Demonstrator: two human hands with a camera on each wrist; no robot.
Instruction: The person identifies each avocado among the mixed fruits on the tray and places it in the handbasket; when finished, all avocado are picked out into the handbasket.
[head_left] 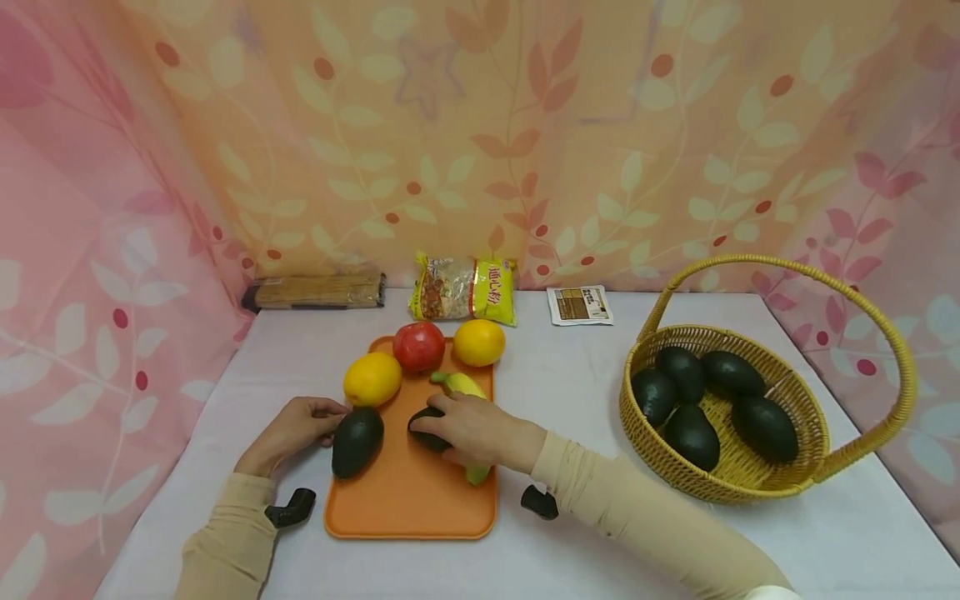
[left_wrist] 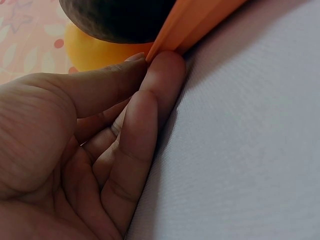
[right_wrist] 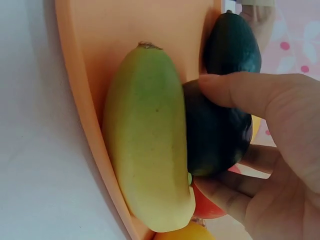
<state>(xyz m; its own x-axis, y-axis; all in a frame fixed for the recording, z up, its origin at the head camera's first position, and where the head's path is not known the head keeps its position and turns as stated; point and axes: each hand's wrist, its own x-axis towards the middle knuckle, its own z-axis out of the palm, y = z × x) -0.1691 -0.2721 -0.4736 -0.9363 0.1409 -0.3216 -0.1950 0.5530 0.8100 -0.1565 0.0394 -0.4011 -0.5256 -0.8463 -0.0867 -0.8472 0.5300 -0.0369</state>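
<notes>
My left hand (head_left: 296, 429) pinches the left rim of an orange tray (head_left: 412, 512) between thumb and forefinger, as the left wrist view shows. Just beside those fingertips, a dark avocado (head_left: 357, 443) lies on the tray. A second avocado (right_wrist: 215, 135) is in the grip of my right hand (head_left: 480, 427), thumb on one side and fingers on the other. It sits against a yellow-green banana (right_wrist: 147, 135), which lies along the tray's right edge and is partly hidden under the hand in the head view. Two lemons (head_left: 372, 379) and a round red fruit (head_left: 418, 346) occupy the tray's far end.
On the right stands a wicker basket (head_left: 817, 425) with a tall handle, holding several avocados (head_left: 692, 437). Along the back lie a bundle of thin sticks (head_left: 318, 292), a yellow food bag (head_left: 491, 290) and a small packet (head_left: 580, 306). Patterned curtains surround the white table.
</notes>
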